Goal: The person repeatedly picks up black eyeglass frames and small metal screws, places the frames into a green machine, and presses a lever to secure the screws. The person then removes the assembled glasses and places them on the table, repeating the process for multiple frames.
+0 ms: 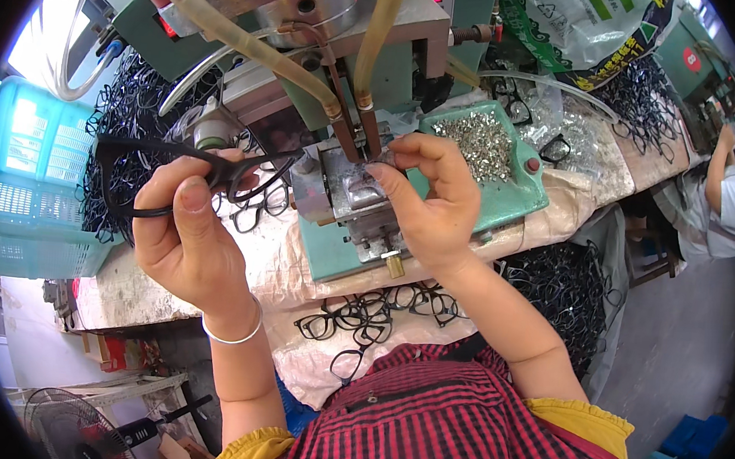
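My left hand [189, 241] grips a black eyeglass frame [154, 145] between thumb and fingers, to the left of a bench machine. The frame has no temples that I can make out. My right hand [438, 209] is at the machine's metal jig [358, 190], thumb and fingertips brought together beside two copper-coloured rods [344, 138] that point down at it. Whatever is between those fingertips is too small or hidden to name. Yellowish hoses [309, 89] run down to the rods.
Right of the jig, a green tray [525, 197] holds small shiny metal pieces [478, 145]. Several black frames [361, 315] lie on the cloth before me. Heaps of frames [566, 288] flank the machine. A light-blue basket [32, 160] stands left; another person [723, 206] sits far right.
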`<state>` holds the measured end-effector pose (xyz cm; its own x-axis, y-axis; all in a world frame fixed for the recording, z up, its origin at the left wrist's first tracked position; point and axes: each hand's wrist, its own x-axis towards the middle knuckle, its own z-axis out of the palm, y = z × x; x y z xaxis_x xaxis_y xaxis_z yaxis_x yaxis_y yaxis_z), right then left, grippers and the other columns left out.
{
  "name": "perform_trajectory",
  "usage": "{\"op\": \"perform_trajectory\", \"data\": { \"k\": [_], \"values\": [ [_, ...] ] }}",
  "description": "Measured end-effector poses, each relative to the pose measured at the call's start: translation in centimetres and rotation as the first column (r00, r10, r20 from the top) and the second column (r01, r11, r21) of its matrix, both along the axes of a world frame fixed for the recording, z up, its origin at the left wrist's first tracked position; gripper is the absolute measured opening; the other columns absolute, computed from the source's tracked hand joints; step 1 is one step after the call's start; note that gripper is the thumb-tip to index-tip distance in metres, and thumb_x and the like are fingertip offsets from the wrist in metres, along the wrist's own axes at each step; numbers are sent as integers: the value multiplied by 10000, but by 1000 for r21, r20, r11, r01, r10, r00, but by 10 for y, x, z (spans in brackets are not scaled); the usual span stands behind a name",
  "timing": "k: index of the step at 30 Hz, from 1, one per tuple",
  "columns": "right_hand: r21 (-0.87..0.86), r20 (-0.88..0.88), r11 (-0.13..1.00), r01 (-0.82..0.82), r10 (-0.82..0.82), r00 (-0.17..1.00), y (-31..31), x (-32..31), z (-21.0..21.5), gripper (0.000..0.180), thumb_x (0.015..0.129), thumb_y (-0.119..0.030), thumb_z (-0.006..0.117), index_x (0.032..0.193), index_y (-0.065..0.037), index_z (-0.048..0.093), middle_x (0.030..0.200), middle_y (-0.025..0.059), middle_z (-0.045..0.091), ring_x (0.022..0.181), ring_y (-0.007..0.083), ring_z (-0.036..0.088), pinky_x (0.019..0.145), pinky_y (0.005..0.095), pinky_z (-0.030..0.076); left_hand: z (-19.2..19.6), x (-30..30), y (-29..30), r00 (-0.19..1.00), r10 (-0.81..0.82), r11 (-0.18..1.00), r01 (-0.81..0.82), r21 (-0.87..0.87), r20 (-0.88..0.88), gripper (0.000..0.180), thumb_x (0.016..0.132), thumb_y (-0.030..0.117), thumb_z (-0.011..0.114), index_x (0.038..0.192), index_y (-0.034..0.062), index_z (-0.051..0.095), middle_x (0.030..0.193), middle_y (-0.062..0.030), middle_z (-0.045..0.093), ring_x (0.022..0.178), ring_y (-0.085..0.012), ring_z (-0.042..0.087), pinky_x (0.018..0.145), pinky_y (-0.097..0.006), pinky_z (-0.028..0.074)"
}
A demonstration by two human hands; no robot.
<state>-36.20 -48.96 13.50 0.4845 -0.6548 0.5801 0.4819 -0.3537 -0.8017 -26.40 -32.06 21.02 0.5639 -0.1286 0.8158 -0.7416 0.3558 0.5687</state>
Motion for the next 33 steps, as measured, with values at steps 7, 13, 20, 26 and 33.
{"op": "perform_trajectory", "data": {
  "k": [7, 13, 20, 26, 33],
  "values": [
    [213, 103, 967, -141, 121, 987, 11, 4, -5, 292, 822, 39, 764, 1063, 12, 602, 985, 59, 675, 875, 96, 657, 769, 218, 516, 0, -1, -2, 1000, 15, 1000, -15, 12, -19, 240, 1019, 193, 571, 1057, -42, 599, 955, -214, 690, 779, -218, 672, 673, -346, 610],
    [356, 164, 920, -167, 114, 980, 25, 2, 2, 300, 851, 75, 726, 1102, 27, 569, 1007, 69, 675, 892, 92, 658, 796, 206, 514, 2, -2, 4, 1000, 8, 996, -9, 92, 5, 227, 1007, 166, 589, 1045, -57, 598, 945, -211, 681, 819, -249, 692, 670, -369, 620],
    [427, 67, 885, -186, 174, 982, 23, -8, 23, 401, 881, 45, 678, 1259, 57, 545, 1142, 151, 675, 987, 162, 664, 885, 274, 505, 3, -8, 0, 998, -35, 997, 39, 70, -54, 193, 1007, 130, 576, 1014, -62, 597, 974, -187, 663, 808, -278, 689, 713, -388, 605],
    [-243, -424, 921, -304, 181, 887, -18, -48, 51, 547, 861, -32, 617, 1396, 0, 504, 1390, 194, 556, 1279, 288, 548, 1105, 403, 402, -17, -49, 4, 916, -125, 861, -90, 500, 381, 155, 807, 170, 777, 918, 74, 725, 972, -69, 749, 790, -204, 700, 817, -375, 551],
    [-413, -471, 876, 248, -439, 765, -115, -60, -40, 292, 903, -28, 585, 1186, -9, 654, 1139, 169, 677, 1028, 302, 650, 929, 366, 495, -31, -41, -16, 852, -259, 845, -27, 534, 454, 232, 755, 192, 823, 951, 95, 745, 976, -52, 745, 862, -237, 690, 882, -469, 541]
  ]
}}
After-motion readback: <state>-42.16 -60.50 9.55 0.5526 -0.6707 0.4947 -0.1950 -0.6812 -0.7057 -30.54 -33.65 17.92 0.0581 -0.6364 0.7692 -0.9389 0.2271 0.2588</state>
